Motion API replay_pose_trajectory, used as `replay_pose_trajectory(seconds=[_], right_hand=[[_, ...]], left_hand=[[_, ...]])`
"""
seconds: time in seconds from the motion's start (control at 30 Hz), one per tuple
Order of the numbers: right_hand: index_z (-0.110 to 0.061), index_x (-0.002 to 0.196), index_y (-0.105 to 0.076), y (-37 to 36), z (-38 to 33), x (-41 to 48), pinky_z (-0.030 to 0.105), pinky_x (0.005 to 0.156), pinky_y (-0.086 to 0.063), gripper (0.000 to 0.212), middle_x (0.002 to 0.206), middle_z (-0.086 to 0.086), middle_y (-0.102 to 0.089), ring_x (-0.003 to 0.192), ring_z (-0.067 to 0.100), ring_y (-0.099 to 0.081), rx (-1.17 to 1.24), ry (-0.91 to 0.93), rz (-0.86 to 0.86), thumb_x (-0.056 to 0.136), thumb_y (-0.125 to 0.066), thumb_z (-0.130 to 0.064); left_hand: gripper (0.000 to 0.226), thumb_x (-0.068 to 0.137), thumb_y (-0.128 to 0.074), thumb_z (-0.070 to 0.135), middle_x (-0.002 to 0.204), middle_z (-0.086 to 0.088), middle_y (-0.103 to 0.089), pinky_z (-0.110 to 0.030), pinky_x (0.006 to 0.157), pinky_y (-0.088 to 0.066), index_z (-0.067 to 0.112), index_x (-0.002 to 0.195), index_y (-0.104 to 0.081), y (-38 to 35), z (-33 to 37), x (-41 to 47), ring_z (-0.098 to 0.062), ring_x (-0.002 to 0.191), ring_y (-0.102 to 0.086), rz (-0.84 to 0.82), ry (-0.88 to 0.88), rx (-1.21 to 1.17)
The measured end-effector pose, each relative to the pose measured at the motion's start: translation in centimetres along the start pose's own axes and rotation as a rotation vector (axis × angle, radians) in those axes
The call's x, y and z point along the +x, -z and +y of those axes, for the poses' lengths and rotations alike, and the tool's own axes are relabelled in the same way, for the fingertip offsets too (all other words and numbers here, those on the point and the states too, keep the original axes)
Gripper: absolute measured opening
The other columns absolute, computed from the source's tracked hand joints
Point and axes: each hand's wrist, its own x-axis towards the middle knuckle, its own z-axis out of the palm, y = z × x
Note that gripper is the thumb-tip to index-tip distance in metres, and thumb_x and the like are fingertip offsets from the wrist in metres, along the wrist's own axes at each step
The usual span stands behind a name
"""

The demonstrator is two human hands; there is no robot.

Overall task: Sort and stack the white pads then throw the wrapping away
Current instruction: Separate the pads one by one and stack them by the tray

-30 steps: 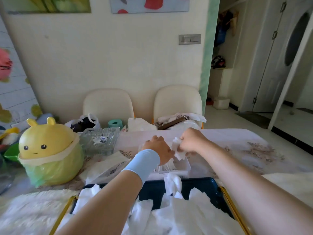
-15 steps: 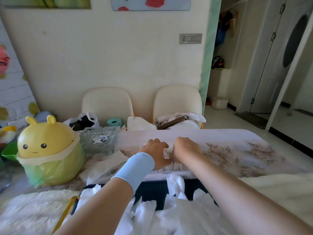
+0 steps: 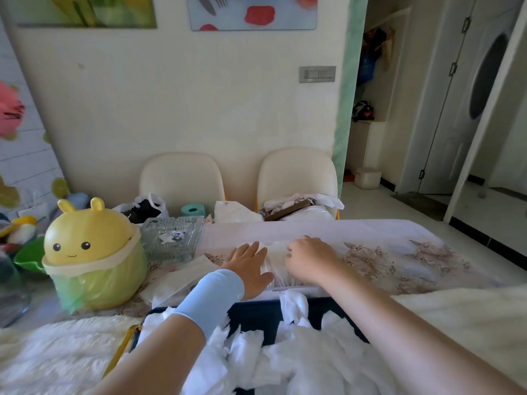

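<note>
White pads (image 3: 275,262) at frame centre are lying between both hands, left hand (image 3: 246,265) pressing flat with straight fingers, right hand (image 3: 309,259) curling fingers over their right edge.

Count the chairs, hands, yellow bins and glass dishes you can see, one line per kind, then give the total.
Chairs: 2
Hands: 2, left hand and right hand
Yellow bins: 1
Glass dishes: 1
Total: 6

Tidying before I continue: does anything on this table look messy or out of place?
Yes: crumpled white sheets lie heaped in the dark blue tray nearest the camera, one strip hanging over its far rim. The stacked pads look orderly.
</note>
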Motion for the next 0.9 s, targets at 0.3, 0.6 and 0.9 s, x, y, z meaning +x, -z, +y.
replay_pose_trajectory(seconds=[0.3,0.6,0.9], right_hand=[[-0.020,0.162,-0.004,-3.0,0.0,-0.2,0.050,0.125,-0.004,0.076,0.169,0.008,0.009,0.155,0.026,0.010,0.036,0.152,-0.306,0.098,-0.007,-0.061],[-0.030,0.145,-0.051,1.6,2.7,-4.2,0.035,0.113,-0.035,0.043,0.157,-0.006,-0.039,0.142,0.017,-0.040,0.305,0.166,-0.044,0.103,-0.043,-0.026],[-0.049,0.127,-0.060,3.0,5.5,-11.7,0.025,0.081,-0.049,0.060,0.115,-0.019,-0.060,0.104,0.007,-0.058,0.185,0.161,-0.382,0.091,-0.044,-0.003]], left_hand=[[0.064,0.104,-0.022,0.038,0.164,0.001,0.018,-0.036,0.123,0.005,0.016,0.157,0.008,-1.7,0.5,0.8,-0.016,0.151,0.015,-0.049,-0.006,-0.004],[0.043,0.100,-0.044,0.039,0.149,0.006,-0.040,-0.037,0.112,-0.034,0.032,0.143,-0.043,1.9,2.6,-3.6,-0.019,0.136,-0.038,0.166,-0.056,-0.259],[0.048,0.087,-0.057,0.061,0.136,0.012,-0.047,-0.030,0.099,-0.039,0.040,0.130,-0.056,1.2,7.5,-10.4,-0.016,0.126,-0.048,-0.167,-0.144,-0.255]])
